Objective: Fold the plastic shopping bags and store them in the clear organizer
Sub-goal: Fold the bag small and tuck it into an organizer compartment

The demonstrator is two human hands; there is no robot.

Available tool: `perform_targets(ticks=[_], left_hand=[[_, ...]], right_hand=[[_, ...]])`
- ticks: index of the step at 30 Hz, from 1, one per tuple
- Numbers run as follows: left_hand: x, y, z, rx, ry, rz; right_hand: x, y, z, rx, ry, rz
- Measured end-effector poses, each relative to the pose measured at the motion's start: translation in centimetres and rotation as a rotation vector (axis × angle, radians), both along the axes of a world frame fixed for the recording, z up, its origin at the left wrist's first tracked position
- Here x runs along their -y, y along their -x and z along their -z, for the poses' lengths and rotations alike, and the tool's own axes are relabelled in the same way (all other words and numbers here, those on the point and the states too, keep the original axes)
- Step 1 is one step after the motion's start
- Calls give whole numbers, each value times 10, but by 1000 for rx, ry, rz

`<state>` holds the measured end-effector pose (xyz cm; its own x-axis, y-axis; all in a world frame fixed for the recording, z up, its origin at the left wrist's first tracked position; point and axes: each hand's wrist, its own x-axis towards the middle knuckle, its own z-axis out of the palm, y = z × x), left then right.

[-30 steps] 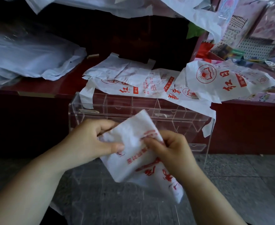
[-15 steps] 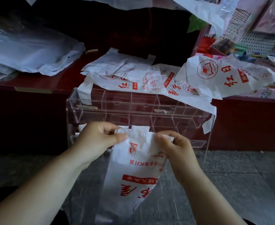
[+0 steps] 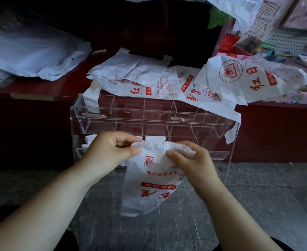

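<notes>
Left hand pinches the top edge of a white plastic shopping bag with red print, thumb in front, fingers curled behind. Right hand grips the same edge just beside it, with plastic bunched over its fingers. The bag hangs down from both hands, in the air, in front of the clear acrylic organizer with divided compartments. Something white shows inside the organizer behind the left hand, probably a stored bag, but it is too hidden to tell. The organizer stands on the grey tiled floor, in front of a dark red worktop. More white red-printed bags lie overlapping on the worktop, some draping over the organizer's top edge. A pile of translucent plastic sheeting sits at the worktop's left end, well apart.
</notes>
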<state>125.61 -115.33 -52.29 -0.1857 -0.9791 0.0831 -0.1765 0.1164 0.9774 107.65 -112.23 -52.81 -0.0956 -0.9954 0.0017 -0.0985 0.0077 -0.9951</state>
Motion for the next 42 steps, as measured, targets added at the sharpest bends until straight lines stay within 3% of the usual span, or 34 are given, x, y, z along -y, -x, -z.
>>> perform_targets(ticks=[10,15,18,20,27,30,35,42], left_hand=[[2,10,7,-241,-97,-69],[4,6,3,-282,-59,-116],[7,1,4,-318,-33,-170],[9,0,4,-358,-41,-156],[3,17,19,-367,-317,1],[4,20,19,-425,-334,-39],[16,9,11,-438,-294,-160],[34,-12,10,-507,-260,-249]], right_hand=[[2,8,3,51,147,-15],[4,6,14,50,-13,-259],[8,3,22,-16,-28,-163],[9,3,21,58,-28,-92],[9,3,18,227,-23,-65],[8,4,19,166,-48,-118],[12,2,32,-103,-191,-251],[17,5,40,79,-130,-237]])
